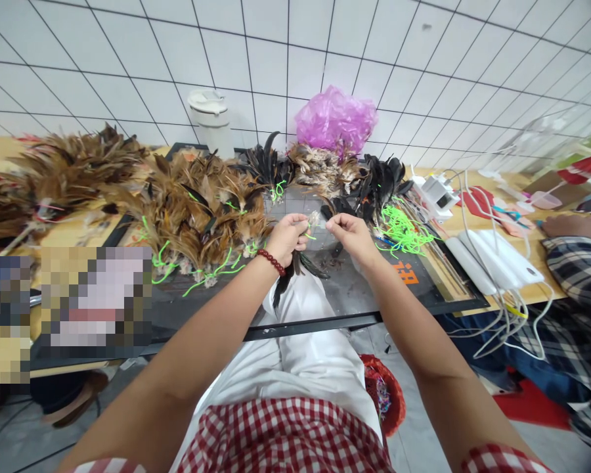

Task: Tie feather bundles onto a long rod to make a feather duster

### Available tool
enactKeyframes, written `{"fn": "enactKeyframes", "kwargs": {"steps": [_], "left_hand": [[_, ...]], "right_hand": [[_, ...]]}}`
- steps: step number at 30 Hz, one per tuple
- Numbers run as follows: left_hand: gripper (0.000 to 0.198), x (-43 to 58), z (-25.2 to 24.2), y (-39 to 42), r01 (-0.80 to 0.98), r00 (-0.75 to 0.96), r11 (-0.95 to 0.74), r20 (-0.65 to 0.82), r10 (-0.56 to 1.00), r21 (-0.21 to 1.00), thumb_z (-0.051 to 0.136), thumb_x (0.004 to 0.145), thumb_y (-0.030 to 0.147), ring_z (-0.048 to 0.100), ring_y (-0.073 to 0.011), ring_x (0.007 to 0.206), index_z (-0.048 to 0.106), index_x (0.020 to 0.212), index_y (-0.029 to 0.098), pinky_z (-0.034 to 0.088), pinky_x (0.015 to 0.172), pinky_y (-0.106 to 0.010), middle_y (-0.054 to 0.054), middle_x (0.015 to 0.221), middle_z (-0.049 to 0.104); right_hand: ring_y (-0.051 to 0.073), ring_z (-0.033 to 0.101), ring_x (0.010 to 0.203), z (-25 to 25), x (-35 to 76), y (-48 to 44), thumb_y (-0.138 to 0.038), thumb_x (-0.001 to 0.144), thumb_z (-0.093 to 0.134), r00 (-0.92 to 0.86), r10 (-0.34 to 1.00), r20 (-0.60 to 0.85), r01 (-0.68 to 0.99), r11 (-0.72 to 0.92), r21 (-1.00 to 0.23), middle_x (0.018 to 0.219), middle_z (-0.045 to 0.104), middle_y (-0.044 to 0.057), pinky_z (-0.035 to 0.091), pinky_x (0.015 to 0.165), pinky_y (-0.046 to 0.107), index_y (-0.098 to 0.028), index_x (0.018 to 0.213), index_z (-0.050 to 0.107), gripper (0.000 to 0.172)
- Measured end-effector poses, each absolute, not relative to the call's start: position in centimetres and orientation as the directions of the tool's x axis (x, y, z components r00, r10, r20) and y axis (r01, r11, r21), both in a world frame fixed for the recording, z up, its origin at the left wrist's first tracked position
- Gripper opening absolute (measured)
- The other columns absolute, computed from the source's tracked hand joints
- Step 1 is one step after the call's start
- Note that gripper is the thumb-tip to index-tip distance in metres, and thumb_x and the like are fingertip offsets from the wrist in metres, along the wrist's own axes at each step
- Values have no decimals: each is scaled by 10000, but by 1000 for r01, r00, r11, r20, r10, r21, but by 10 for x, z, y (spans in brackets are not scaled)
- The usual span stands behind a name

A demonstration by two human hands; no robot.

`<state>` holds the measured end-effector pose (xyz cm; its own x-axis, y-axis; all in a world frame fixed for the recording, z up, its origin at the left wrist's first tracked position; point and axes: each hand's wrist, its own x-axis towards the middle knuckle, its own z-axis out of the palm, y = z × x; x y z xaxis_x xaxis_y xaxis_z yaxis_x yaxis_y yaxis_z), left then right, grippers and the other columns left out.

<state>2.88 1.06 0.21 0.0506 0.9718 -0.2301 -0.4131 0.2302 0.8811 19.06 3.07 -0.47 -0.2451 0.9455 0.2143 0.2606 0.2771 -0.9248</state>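
My left hand (pixel 286 238), with a red bead bracelet on the wrist, is closed around a small bunch of dark feathers (pixel 288 279) that hangs down below the fist. My right hand (pixel 350 235) is pinched shut close beside it, fingertips at the top of the same bunch near a bit of green string (pixel 309 235). Both hands hover above a dark mat (pixel 354 295) on the table. Heaps of brown feather bundles (pixel 201 210) tied with green string lie to the left of my hands. Black feathers (pixel 379 184) lie behind them.
A tangle of green strings (pixel 401 230) lies right of my hands. A pink plastic bag (pixel 335 121) and a white lidded container (pixel 211 118) stand by the tiled wall. White chargers and cables (pixel 492 263) sit at right, beside another person's plaid sleeve (pixel 576 269). A red basket (pixel 387 394) stands below.
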Motion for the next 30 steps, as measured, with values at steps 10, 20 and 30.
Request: {"fn": "enactKeyframes", "kwargs": {"steps": [10, 20, 30], "left_hand": [[51, 43, -14, 4, 40, 82, -182, 178, 980, 982, 644, 708, 188, 534, -103, 638, 657, 697, 141, 402, 596, -204, -1, 652, 608], [128, 36, -6, 7, -471, 88, 195, -174, 981, 861, 647, 764, 227, 380, -16, 375, 606, 805, 112, 198, 352, -145, 6, 632, 541], [113, 35, -4, 6, -461, 129, 242, -205, 970, 854, 653, 753, 207, 469, -38, 399, 596, 795, 119, 237, 328, -150, -25, 718, 604]], "right_hand": [[126, 476, 655, -1, 189, 23, -370, 835, 593, -313, 760, 570, 346, 650, -677, 697, 543, 11, 382, 626, 268, -174, 698, 582, 240], [92, 444, 571, -5, 187, 21, -417, 731, 708, -388, 819, 422, 367, 558, -744, 683, 576, -2, 362, 552, 235, -161, 723, 616, 273], [99, 397, 573, 1, 191, 24, -411, 815, 609, -164, 870, 465, 287, 493, -821, 622, 480, -22, 321, 553, 241, -172, 688, 573, 273]]}}
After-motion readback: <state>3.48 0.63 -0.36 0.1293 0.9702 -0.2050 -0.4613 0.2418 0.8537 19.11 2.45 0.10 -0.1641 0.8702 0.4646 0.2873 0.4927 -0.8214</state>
